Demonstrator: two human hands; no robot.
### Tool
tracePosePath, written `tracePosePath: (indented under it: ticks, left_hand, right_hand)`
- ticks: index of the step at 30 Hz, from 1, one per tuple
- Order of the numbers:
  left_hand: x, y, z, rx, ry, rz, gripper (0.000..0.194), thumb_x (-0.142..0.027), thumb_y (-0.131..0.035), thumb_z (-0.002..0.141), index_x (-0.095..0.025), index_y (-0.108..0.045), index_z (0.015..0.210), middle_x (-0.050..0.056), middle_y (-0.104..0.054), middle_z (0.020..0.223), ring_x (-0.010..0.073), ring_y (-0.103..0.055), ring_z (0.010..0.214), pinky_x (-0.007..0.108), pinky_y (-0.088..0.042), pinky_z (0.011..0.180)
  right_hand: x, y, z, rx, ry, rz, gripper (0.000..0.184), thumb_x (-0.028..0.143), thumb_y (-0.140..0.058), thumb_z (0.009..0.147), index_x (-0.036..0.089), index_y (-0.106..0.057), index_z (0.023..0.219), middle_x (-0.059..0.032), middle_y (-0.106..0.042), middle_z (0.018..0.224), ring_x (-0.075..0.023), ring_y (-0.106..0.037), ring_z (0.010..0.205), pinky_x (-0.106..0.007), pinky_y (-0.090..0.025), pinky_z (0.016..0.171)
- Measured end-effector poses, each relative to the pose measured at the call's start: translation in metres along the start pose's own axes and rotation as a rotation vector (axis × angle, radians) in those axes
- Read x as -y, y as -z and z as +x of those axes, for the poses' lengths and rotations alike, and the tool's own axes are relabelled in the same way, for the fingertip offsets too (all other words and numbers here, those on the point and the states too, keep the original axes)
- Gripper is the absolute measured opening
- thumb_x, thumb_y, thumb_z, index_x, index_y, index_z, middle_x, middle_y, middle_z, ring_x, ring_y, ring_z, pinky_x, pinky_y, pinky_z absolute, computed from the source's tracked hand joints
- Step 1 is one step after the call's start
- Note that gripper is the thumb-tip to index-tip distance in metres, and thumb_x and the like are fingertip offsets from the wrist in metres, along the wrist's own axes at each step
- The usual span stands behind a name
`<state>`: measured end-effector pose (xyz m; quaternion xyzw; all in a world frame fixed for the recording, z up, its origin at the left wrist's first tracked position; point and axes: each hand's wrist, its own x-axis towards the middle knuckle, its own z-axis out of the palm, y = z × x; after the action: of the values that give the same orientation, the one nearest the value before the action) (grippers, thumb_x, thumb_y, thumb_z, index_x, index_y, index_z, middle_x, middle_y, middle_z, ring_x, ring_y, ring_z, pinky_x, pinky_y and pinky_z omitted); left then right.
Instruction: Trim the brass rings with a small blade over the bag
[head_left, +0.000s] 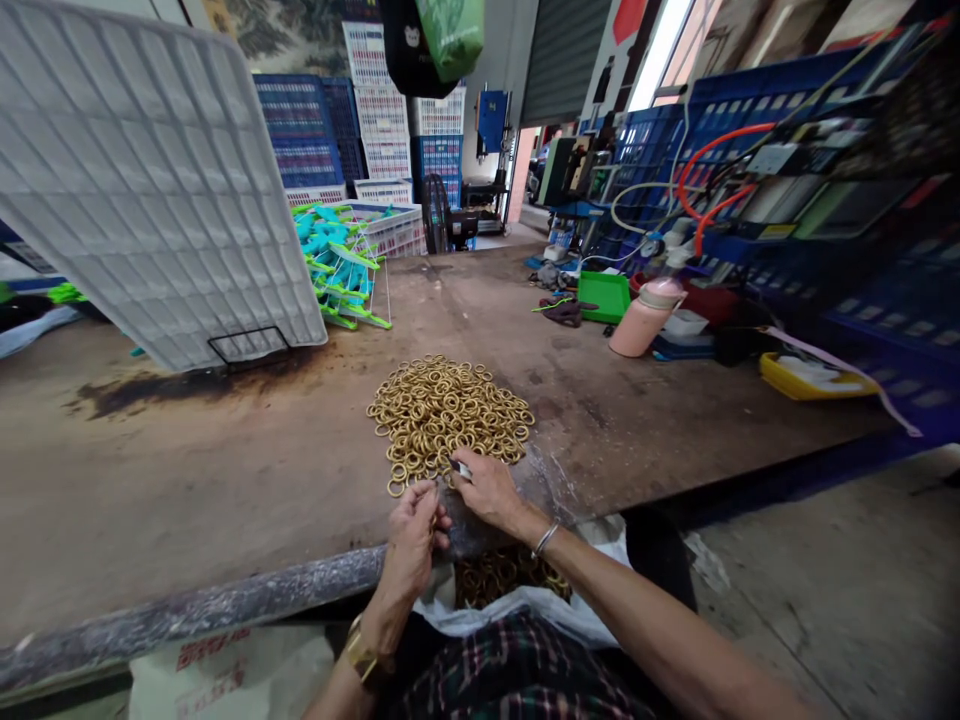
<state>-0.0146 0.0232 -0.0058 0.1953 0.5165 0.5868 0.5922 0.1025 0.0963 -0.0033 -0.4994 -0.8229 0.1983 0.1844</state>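
A heap of gold-coloured rings (450, 410) lies on the brown worktable (285, 480) near its front edge. My left hand (416, 528) is closed in front of the heap, thumb against fingers; what it pinches is too small to make out. Beside it, my right hand (486, 490) is closed around a small tool (460, 467) with a dark tip and a pale part, its kind unclear. That hand is right at the near side of the rings. Below the table edge, an open white sack (592, 625) at my lap holds more rings (510, 578).
A large white plastic crate (165, 190) stands tilted at left, with green and turquoise plastic pieces (341, 265) behind it. On the right are a pink bottle (646, 318), a green tray (604, 296) and a yellow tray (814, 378). A fan (442, 215) stands farther back.
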Motion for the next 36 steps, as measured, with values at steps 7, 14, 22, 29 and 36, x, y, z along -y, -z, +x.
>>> tracePosePath:
  ticks: [7,14,22,29,36]
  left_hand:
    - [0.006,0.002,0.006,0.052,-0.052,0.116,0.034,-0.047,-0.062,0.067,-0.016,-0.052,0.077,-0.007,-0.048,0.052,0.0041,-0.041,0.039,0.014,-0.029,0.035]
    - [0.008,0.005,0.002,-0.009,-0.182,0.288,0.033,-0.048,-0.058,0.071,-0.016,-0.054,0.076,-0.006,-0.048,0.052,0.0050,-0.042,0.039,0.015,-0.032,0.037]
    - [0.006,0.004,-0.001,0.117,-0.058,0.189,0.032,-0.047,-0.059,0.071,-0.016,-0.052,0.076,-0.006,-0.048,0.054,0.0045,-0.041,0.039,0.014,-0.028,0.035]
    - [-0.002,0.000,-0.005,0.172,0.030,0.101,0.031,-0.045,-0.061,0.069,-0.017,-0.048,0.070,-0.006,-0.047,0.053,0.0037,-0.038,0.038,0.014,-0.025,0.034]
    - [-0.004,-0.001,-0.009,0.201,0.045,0.017,0.030,-0.042,-0.064,0.068,-0.016,-0.050,0.073,-0.006,-0.047,0.053,0.0038,-0.039,0.040,0.015,-0.025,0.036]
  right_hand:
    - [0.009,0.007,-0.009,-0.005,0.109,0.355,0.011,0.019,-0.045,0.078,0.019,-0.056,0.078,0.0021,-0.055,0.069,-0.0106,-0.047,0.064,-0.020,-0.033,0.061]
    - [0.013,0.005,-0.008,0.066,-0.085,0.668,0.019,0.030,-0.043,0.079,0.017,-0.050,0.068,0.0046,-0.046,0.061,-0.0092,-0.041,0.059,-0.020,-0.033,0.056]
    - [0.011,0.000,-0.008,0.077,-0.137,0.610,0.018,0.024,-0.044,0.076,0.017,-0.046,0.059,0.0066,-0.040,0.054,-0.0077,-0.037,0.053,-0.019,-0.029,0.051]
    - [0.016,0.010,-0.008,0.050,-0.039,0.521,0.013,0.020,-0.046,0.075,0.016,-0.049,0.063,0.0062,-0.042,0.057,-0.0080,-0.038,0.055,-0.019,-0.029,0.053]
    - [0.014,0.008,-0.007,0.057,-0.050,0.592,0.018,0.022,-0.041,0.079,0.016,-0.050,0.064,0.0049,-0.046,0.058,-0.0085,-0.041,0.056,-0.019,-0.032,0.055]
